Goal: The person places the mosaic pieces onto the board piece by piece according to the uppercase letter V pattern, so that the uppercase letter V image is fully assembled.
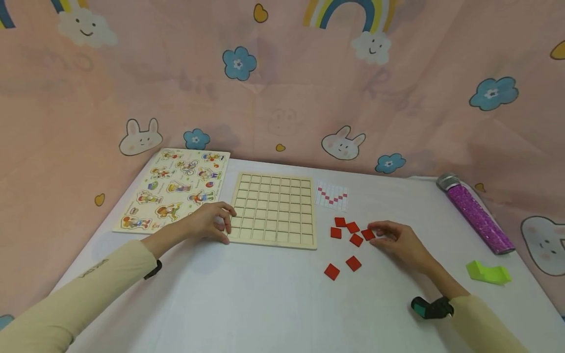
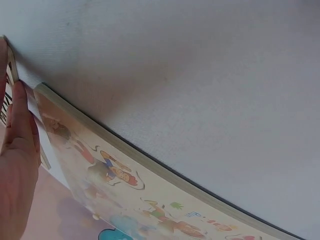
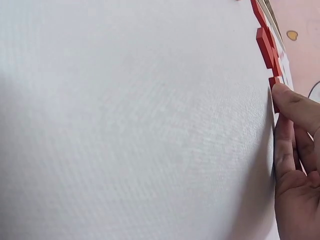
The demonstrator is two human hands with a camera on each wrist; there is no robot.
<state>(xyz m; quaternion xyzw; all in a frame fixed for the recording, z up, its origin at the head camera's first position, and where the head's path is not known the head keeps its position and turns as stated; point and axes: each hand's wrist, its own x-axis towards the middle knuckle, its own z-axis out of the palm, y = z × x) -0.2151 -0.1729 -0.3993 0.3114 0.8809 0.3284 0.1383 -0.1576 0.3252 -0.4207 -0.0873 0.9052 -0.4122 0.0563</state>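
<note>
A light wooden board with a grid of square cells (image 1: 273,211) lies flat on the white table. My left hand (image 1: 212,221) holds its near left corner, thumb at the front and fingertips along the left edge. In the left wrist view, the left hand's fingers (image 2: 20,107) reach that board's edge. My right hand (image 1: 399,242) pinches a red square tile (image 1: 368,235) between thumb and fingers, low over the table. The right wrist view shows the thumb (image 3: 287,95) against this tile's side. Several more red tiles (image 1: 336,233) lie loose between the board and the right hand.
A small card (image 1: 332,196) with a red V pattern of squares lies right of the board. On the left is a picture puzzle board (image 1: 172,189). Far right are a purple glitter tube (image 1: 478,215) and a green block (image 1: 488,273). A printed pink cloth (image 1: 282,108) hangs behind.
</note>
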